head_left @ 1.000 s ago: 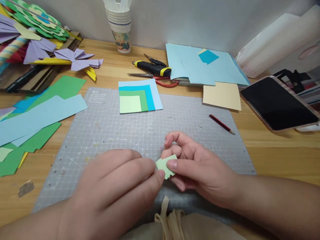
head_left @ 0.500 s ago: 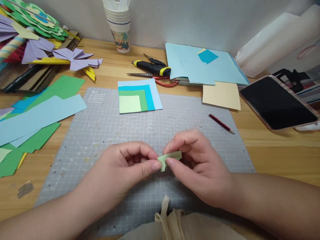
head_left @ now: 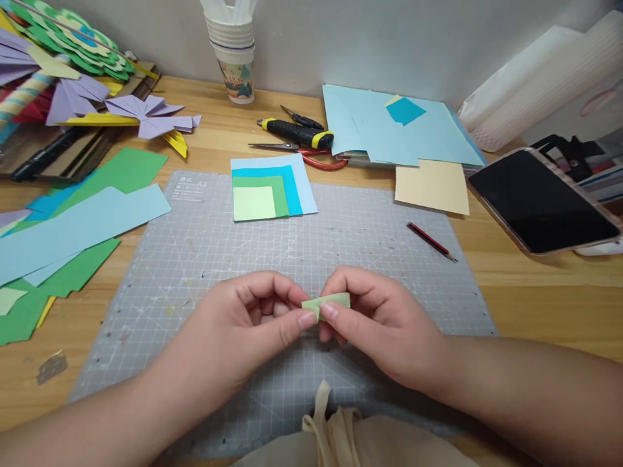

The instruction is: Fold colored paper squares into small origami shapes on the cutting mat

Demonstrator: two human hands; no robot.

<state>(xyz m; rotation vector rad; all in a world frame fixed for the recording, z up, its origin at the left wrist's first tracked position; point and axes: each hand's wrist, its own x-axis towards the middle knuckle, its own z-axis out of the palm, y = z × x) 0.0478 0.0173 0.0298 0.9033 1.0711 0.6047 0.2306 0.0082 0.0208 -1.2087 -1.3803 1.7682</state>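
A small folded piece of light green paper (head_left: 337, 299) is held between both hands above the grey cutting mat (head_left: 204, 383). My left hand (head_left: 260, 314) pinches its left end between thumb and index finger. My right hand (head_left: 377, 324) grips the middle and right part, thumb in front and fingers behind. The fingers hide part of the paper. Beyond the hands, a stack of square papers (head_left: 254, 202) in light green, green, blue and pale blue lies on the mat's far edge.
A pencil (head_left: 431, 241) lies on the mat's right side. Behind are a craft knife (head_left: 296, 133), red-handled scissors (head_left: 324, 162), paper cups (head_left: 237, 74) and light blue sheets (head_left: 379, 130). A phone (head_left: 545, 201) rests at right. Paper strips (head_left: 87, 224) and purple paper flowers (head_left: 150, 113) are at left.
My right index finger has come down onto the paper, and the other right fingers have curled beneath it. The paper's hanging lower flap shows less now. My left hand keeps its pinch.
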